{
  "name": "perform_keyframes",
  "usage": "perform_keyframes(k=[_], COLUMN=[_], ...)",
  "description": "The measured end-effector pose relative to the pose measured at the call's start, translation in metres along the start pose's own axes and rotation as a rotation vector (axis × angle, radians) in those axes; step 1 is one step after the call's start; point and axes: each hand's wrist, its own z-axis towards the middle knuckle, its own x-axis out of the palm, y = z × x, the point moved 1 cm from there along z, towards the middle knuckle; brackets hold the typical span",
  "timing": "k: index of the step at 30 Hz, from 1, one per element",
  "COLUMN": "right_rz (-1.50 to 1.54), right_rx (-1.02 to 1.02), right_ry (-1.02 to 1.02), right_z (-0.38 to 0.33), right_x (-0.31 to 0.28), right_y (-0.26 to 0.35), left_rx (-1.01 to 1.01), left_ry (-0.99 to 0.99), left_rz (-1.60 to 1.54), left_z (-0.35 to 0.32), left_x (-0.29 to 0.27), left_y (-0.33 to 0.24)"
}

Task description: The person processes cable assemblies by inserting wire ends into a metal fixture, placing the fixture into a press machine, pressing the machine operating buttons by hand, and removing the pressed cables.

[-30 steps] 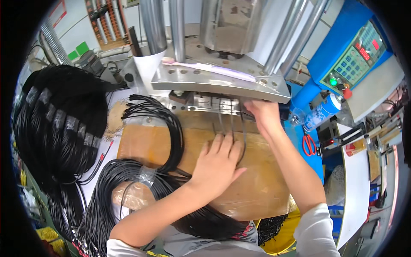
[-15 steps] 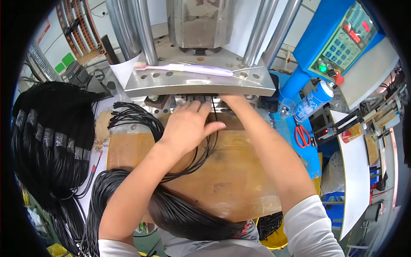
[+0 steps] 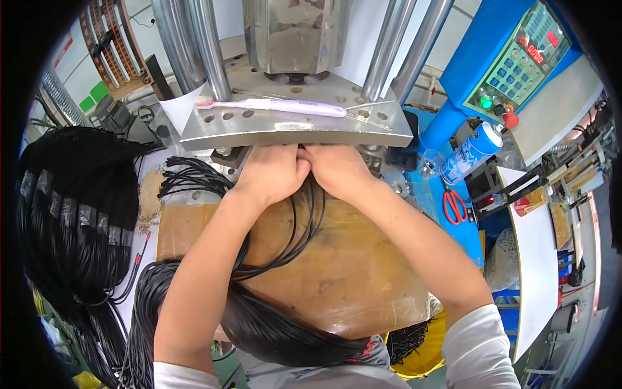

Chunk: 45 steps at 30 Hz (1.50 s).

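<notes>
My left hand (image 3: 271, 175) and my right hand (image 3: 337, 170) are side by side, knuckles touching, at the front of a metal press plate (image 3: 295, 128). Their fingertips reach under the plate and are hidden there. Several thin black cables (image 3: 303, 227) run from under both hands back across the brown cardboard-covered bench (image 3: 363, 272) toward me. What the fingers grip under the plate cannot be seen. A pink and white toothbrush (image 3: 278, 106) lies on top of the plate.
Large bundles of black cables hang at the left (image 3: 71, 220) and lie at the lower left (image 3: 149, 311). A blue control panel with buttons (image 3: 518, 58) stands at the right, with a spray can (image 3: 476, 148) and red scissors (image 3: 455, 206) below it. Steel columns (image 3: 194, 45) rise behind the plate.
My left hand left the flat bench, moved up to the plate and joined my right hand. Both hands now sit together under the plate's front edge.
</notes>
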Motion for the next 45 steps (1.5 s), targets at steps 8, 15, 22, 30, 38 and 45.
perform_keyframes(k=[8, 15, 22, 30, 38, 45], right_rz=[0.16, -0.093, 0.195, 0.062, 0.104, -0.186], right_rx=[0.035, -0.124, -0.008, 0.02, -0.128, -0.049], right_ry=[-0.157, -0.195, -0.125, -0.157, 0.27, 0.228], right_z=[0.009, -0.015, 0.015, -0.026, -0.268, -0.287], right_x=[0.012, 0.003, 0.0, 0.006, -0.073, -0.058], right_y=[-0.013, 0.004, -0.006, -0.001, 0.055, 0.078], left_rx=[-0.015, 0.157, -0.059, 0.027, 0.141, -0.026], left_ry=[0.028, -0.033, 0.028, -0.06, 0.067, 0.048], left_rz=[-0.073, 0.113, -0.058, -0.107, -0.063, 0.262], left_z=[0.011, -0.016, 0.008, -0.021, -0.275, -0.332], left_x=[-0.012, -0.004, -0.006, -0.009, -0.112, -0.068], left_y=[-0.004, -0.005, -0.004, -0.003, -0.032, -0.003])
